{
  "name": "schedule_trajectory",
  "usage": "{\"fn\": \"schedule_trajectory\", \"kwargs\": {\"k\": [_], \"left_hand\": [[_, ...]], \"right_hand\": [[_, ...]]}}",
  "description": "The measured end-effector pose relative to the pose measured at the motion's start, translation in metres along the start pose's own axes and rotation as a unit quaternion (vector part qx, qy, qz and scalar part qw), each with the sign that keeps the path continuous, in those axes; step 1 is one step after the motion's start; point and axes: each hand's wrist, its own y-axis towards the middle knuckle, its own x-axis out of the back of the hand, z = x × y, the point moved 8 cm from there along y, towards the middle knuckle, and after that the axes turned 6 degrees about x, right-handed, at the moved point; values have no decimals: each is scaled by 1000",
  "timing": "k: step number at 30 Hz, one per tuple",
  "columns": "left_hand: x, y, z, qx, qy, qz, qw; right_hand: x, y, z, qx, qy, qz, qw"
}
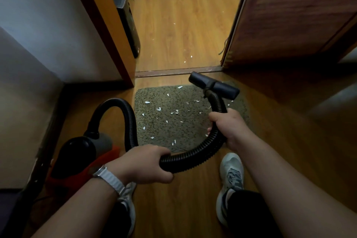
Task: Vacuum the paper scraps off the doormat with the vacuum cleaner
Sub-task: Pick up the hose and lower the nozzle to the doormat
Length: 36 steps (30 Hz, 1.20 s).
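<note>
A grey-green doormat (164,127) lies on the wooden floor before a doorway, strewn with several white paper scraps (158,109). A red and grey vacuum cleaner (85,152) stands at the left. Its black ribbed hose (193,155) loops up from the body and curves across the mat's near edge. My left hand (143,162) grips the hose near the mat's near edge. My right hand (229,127) grips the hose farther along, just behind the black floor nozzle (214,87). The nozzle is over the mat's far right corner.
An open wooden door (289,15) stands on the right, a door frame (108,25) on the left, with a threshold strip (177,72) between. More scraps lie on the floor beyond. A dark appliance (127,19) stands past the frame. My two shoes (231,176) are near the mat.
</note>
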Motion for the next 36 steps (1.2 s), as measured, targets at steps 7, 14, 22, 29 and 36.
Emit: {"fn": "schedule_trajectory", "kwargs": {"k": [7, 14, 22, 29, 36], "left_hand": [[12, 14, 20, -15, 8, -69, 997], [-4, 17, -7, -47, 8, -16, 999], [-28, 30, -21, -35, 42, 72, 996], [-38, 49, -22, -1, -83, 152, 985], [55, 67, 37, 128, -218, -206, 945]], "right_hand": [[46, 1, 25, 132, -366, -74, 918], [45, -2, 33, 188, -400, -94, 892], [39, -9, 37, 198, -373, -57, 905], [52, -11, 36, 213, -333, -65, 916], [68, -7, 38, 232, -293, -55, 926]]}}
